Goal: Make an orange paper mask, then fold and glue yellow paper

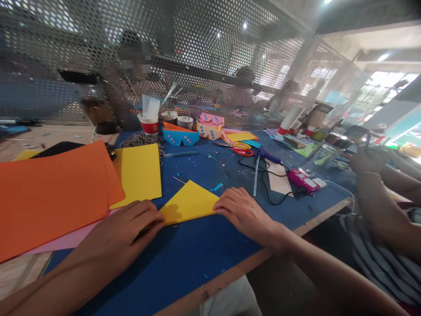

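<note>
A yellow sheet of paper point(190, 202), folded into a triangle, lies on the blue table mat with its peak pointing away from me. My left hand point(140, 226) pinches its left corner, the fingers curled together and the thumb below. At the right corner, my right hand point(241, 213) presses with closed fingertips on the paper. The long folded edge runs between both hands, facing me. Just beyond my left hand lie a larger yellow sheet point(140, 173) and a stack of orange sheets point(59, 193), with a pink sheet point(75, 235) partly showing underneath.
Behind the triangle are red-handled scissors point(241, 149), a blue pen point(180, 154), a blue paper mask point(180, 137) and pink ones point(210, 127). A glue gun point(269, 156) with its cord and a magenta device point(304, 181) lie to the right. A co-worker's arm point(378, 197) is at far right.
</note>
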A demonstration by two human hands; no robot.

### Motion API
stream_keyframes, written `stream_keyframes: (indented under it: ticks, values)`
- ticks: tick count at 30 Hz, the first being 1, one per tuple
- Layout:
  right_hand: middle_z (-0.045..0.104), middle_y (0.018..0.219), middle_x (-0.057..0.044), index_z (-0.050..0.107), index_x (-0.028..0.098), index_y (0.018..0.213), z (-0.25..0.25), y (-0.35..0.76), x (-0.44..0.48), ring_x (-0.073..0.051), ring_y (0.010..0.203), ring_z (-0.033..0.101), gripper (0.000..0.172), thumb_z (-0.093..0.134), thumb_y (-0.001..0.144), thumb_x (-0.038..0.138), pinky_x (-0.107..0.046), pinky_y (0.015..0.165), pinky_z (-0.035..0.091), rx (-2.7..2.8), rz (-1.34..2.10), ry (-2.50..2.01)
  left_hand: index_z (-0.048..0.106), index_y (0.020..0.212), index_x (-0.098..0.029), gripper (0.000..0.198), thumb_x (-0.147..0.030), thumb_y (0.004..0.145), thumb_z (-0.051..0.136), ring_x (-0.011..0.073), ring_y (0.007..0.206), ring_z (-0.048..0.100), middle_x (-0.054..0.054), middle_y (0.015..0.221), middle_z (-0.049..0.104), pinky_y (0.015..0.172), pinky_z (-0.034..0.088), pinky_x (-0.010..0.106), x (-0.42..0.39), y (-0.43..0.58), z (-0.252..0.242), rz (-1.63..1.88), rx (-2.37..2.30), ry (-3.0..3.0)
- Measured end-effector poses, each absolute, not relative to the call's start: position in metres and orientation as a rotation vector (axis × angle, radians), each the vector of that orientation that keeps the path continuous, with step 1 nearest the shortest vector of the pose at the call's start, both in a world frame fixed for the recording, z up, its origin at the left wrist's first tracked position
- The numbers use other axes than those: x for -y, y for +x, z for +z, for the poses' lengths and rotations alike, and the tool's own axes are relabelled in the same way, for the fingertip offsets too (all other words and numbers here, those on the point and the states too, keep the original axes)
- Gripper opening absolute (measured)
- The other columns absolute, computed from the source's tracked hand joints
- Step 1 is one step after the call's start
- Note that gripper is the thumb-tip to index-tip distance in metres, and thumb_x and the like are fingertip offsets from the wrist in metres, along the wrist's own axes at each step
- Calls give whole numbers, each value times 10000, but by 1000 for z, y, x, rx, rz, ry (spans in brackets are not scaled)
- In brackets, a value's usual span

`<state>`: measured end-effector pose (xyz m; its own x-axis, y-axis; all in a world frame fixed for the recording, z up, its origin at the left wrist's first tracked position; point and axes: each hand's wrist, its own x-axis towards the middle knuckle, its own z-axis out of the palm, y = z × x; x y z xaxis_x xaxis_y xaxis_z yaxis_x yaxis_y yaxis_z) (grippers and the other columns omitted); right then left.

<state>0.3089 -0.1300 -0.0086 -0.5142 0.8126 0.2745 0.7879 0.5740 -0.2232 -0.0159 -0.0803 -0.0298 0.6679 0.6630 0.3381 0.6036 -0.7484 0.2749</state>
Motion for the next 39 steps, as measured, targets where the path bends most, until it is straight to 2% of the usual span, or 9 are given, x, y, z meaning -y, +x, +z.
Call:
stream_keyframes:
  ticks: [4, 11, 20, 25, 31, 34, 39]
  values:
    - [698, 1003, -36, 667, 194, 1000, -6, 303, 124, -175, 1001, 621, 183, 542, 1071, 308, -324, 884, 407, 2452, 218, -1323, 728, 955, -244, 459, -536, 1057, 388, 230, 900, 698, 33, 964, 745, 774, 556, 346, 81, -15, -29, 628, -1061, 2689]
    - [678, 996, -28, 632, 186, 984, -5, 303, 121, -168, 983, 606, 154, 540, 1071, 273, -323, 867, 383, 2468, 292, -1321, 717, 938, -250, 328, -460, 1041, 487, 209, 834, 657, 36, 908, 710, 735, 509, 311, 78, -15, -33, 639, -908, 2671]
    - [685, 984, -26, 652, 195, 979, -8, 302, 121, -173, 970, 595, 237, 573, 1050, 406, -328, 858, 371, 2496, 233, -1192, 693, 888, -231, 320, -422, 1040, 485, 196, 812, 650, 33, 889, 689, 713, 505, 296, 81, -9, -30, 623, -968, 2570]
    - [689, 1021, -36, 661, 189, 1028, -3, 296, 121, -176, 989, 600, 180, 541, 1073, 315, -327, 868, 372, 2536, 204, -1174, 704, 880, -236, 367, -463, 1039, 462, 206, 774, 658, 35, 848, 697, 678, 498, 309, 78, -6, -28, 615, -987, 2550]
    - [682, 973, -31, 661, 189, 966, -4, 293, 114, -170, 952, 605, 176, 565, 1059, 303, -312, 851, 398, 2477, 331, -1219, 727, 916, -259, 399, -541, 1026, 466, 217, 824, 674, 26, 864, 710, 716, 502, 320, 76, -5, -32, 582, -1022, 2502]
    - [676, 964, -29, 663, 197, 949, -7, 293, 111, -171, 955, 609, 144, 602, 1039, 292, -312, 879, 416, 2416, 424, -1269, 706, 872, -236, 416, -525, 1022, 447, 225, 805, 673, 36, 848, 703, 704, 493, 333, 75, 0, -30, 526, -1070, 2480]
    - [668, 914, -1, 653, 200, 914, -8, 291, 112, -152, 894, 606, 85, 688, 981, 238, -290, 828, 414, 2326, 504, -1351, 697, 871, -228, 365, -466, 996, 451, 237, 793, 675, 46, 845, 711, 697, 473, 349, 71, 6, -25, 402, -1128, 2449]
